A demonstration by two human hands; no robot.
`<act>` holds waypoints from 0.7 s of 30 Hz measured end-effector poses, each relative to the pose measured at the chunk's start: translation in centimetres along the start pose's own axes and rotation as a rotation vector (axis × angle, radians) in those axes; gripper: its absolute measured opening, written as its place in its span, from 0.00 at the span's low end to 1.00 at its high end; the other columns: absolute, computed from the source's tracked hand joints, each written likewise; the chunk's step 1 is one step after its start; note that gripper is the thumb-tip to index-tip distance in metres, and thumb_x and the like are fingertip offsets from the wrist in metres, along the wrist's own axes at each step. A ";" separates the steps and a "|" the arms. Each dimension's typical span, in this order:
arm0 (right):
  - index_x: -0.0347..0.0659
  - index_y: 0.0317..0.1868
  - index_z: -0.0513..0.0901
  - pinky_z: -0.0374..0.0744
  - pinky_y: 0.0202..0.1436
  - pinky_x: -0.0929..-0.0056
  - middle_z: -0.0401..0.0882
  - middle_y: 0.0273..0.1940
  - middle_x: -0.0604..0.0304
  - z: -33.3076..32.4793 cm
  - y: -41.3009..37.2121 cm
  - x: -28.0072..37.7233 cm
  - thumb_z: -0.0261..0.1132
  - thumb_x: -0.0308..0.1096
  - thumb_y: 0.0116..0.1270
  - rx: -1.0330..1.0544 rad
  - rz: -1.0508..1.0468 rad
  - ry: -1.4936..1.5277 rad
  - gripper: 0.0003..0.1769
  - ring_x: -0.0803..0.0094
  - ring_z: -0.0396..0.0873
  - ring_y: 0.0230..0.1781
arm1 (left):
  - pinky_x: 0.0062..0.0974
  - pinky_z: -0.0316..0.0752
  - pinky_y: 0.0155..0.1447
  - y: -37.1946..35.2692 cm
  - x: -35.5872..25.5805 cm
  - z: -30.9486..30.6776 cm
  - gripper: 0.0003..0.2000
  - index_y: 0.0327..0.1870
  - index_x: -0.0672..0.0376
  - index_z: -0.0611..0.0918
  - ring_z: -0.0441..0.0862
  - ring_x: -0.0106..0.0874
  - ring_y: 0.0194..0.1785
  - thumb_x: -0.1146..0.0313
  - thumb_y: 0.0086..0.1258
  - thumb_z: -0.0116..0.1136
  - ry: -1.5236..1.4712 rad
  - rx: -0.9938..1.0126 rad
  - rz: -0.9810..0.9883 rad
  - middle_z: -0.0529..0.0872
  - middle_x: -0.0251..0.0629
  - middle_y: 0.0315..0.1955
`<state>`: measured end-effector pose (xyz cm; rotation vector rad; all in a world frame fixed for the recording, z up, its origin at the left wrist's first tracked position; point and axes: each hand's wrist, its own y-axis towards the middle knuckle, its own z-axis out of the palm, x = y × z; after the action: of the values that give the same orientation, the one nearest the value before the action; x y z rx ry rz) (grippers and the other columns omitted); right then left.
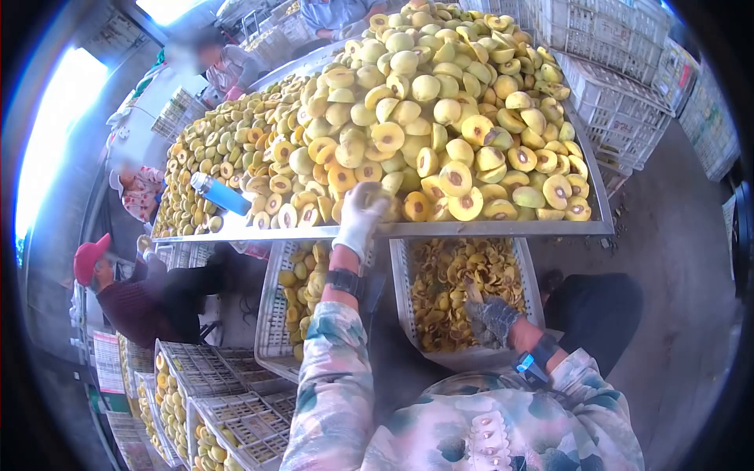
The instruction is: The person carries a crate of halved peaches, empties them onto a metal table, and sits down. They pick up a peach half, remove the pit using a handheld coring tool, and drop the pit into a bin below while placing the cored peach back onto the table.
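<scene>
My left hand (363,213), in a white glove, is at the near edge of a metal-rimmed table (471,228) heaped with halved yellow peaches (455,179). Its fingers curl over a peach half, which they partly hide. Lower right, my right hand (495,320) wears a grey glove. It is closed around a slim tan tool (473,290), whose working end I cannot make out. Beneath that hand stands a white crate (400,292) full of brown-and-yellow fruit scraps (440,294). Many of the peach halves on the table show brown centres.
Left of the scrap crate, another crate (269,334) holds peach pieces. A blue bottle (224,195) lies on the heap. Stacked crates stand at right (616,106) and lower left (236,408). A person in a red cap (126,306) sits at left; other people are around the table.
</scene>
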<state>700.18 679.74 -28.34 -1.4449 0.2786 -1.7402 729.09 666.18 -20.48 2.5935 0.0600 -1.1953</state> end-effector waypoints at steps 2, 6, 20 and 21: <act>0.46 0.36 0.76 0.64 0.16 0.79 0.71 0.21 0.69 0.2 -0.6 1.8 0.60 0.43 0.65 0.058 -0.110 -0.003 0.10 0.80 0.67 0.15 | 0.29 0.75 0.43 -1.2 -4.6 -0.7 0.15 0.48 0.55 0.75 0.78 0.34 0.41 0.58 0.64 0.52 -0.497 -0.048 -0.115 0.76 0.39 0.41; 0.43 0.42 0.76 0.67 0.21 0.78 0.72 0.23 0.69 3.1 -4.5 8.3 0.59 0.41 0.65 0.122 -0.184 -0.054 0.12 0.81 0.68 0.19 | 0.22 0.74 0.32 -4.3 -8.7 -0.1 0.15 0.49 0.55 0.73 0.78 0.29 0.37 0.56 0.69 0.46 -1.152 -0.073 -0.316 0.77 0.36 0.39; 0.47 0.38 0.74 0.63 0.12 0.79 0.69 0.19 0.71 7.3 -6.5 10.5 0.60 0.38 0.65 0.150 -0.144 0.024 0.06 0.80 0.67 0.13 | 0.32 0.77 0.44 -10.2 -10.8 3.2 0.19 0.52 0.60 0.68 0.78 0.34 0.43 0.52 0.73 0.37 -0.576 -0.122 0.024 0.75 0.43 0.43; 0.47 0.38 0.74 0.63 0.12 0.79 0.69 0.19 0.71 7.3 -6.5 10.3 0.60 0.38 0.65 0.149 -0.139 0.025 0.06 0.80 0.67 0.13 | 0.35 0.78 0.45 -10.6 -11.8 2.7 0.17 0.53 0.59 0.67 0.78 0.37 0.44 0.55 0.74 0.37 -0.968 -0.056 -0.129 0.75 0.43 0.45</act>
<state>703.90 678.86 -14.65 -1.3622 0.0609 -1.8500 717.74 676.52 -15.79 1.7274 0.0553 -2.2949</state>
